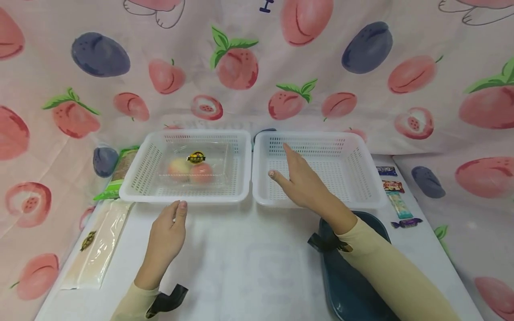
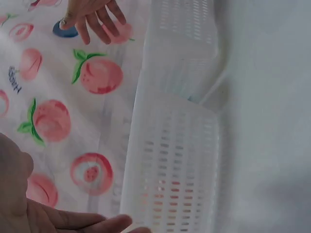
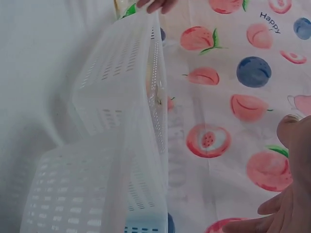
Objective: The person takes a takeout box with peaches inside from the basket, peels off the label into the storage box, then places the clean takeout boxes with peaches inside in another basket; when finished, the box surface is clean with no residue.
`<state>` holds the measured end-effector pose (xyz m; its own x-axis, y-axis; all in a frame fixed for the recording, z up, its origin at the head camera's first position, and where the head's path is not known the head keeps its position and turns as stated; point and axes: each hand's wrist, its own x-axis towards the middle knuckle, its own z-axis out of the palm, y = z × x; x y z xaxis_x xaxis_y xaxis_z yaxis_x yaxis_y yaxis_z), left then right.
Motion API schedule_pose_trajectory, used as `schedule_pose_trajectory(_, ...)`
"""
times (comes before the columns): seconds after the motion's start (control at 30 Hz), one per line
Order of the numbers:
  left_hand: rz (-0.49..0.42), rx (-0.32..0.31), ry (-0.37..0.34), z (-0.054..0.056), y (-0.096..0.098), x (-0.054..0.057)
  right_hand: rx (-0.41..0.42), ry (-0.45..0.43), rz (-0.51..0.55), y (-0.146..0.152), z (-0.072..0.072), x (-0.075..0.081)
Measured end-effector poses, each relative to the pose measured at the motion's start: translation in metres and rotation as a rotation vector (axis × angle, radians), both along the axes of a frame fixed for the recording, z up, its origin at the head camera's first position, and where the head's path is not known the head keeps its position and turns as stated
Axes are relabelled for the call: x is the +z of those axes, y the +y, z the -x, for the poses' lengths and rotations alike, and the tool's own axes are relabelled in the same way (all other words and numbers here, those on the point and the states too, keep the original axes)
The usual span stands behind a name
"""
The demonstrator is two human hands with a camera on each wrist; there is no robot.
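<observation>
Two white perforated baskets stand side by side. Inside the left basket (image 1: pixel 132 178) is a clear plastic box (image 1: pixel 218 156) with a black-and-gold label; a yellowish round fruit (image 1: pixel 178 168) and a red one (image 1: pixel 201 172) show through it. My left hand (image 1: pixel 166 234) is at that basket's front rim, fingertips close to it; whether they touch cannot be told. Above the right basket (image 1: pixel 353 178), which has nothing visible in it, my right hand (image 1: pixel 303 180) hovers with its fingers extended and thumb spread. Neither hand holds anything.
To the left lie a green-edged bag (image 1: pixel 120 174) and a long pale packet (image 1: pixel 96 245). A dark blue tray (image 1: pixel 341 281) sits partly under my right forearm. Several small wrapped snacks (image 1: pixel 398 205) line the table's right side. Fruit-printed cloth (image 1: pixel 249 102) hangs behind the baskets.
</observation>
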<state>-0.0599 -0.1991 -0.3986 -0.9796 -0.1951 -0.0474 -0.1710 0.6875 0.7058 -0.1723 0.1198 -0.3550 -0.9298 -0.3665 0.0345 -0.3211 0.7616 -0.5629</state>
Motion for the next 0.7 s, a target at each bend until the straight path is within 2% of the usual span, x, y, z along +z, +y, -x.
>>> schedule_pose_trajectory(0.13, -0.113, 0.036, -0.040, 0.004, -0.009, -0.009, -0.017, -0.023, 0.043, -0.009, 0.006, 0.003)
schedule_pose_trajectory(0.33, -0.418, 0.071, -0.111, 0.015, -0.017, -0.021, -0.068, -0.084, 0.134, -0.025, 0.016, 0.006)
schedule_pose_trajectory(0.4, -0.488, 0.077, -0.133, 0.019, -0.018, -0.024, -0.085, -0.103, 0.168, -0.032, 0.019, 0.007)
schedule_pose_trajectory(0.57, -0.562, 0.088, -0.169, 0.026, -0.019, -0.029, -0.118, -0.133, 0.207, -0.051, 0.027, 0.010)
schedule_pose_trajectory(0.7, -0.596, 0.100, -0.187, 0.031, -0.018, -0.033, -0.130, -0.156, 0.200, -0.064, 0.033, 0.009)
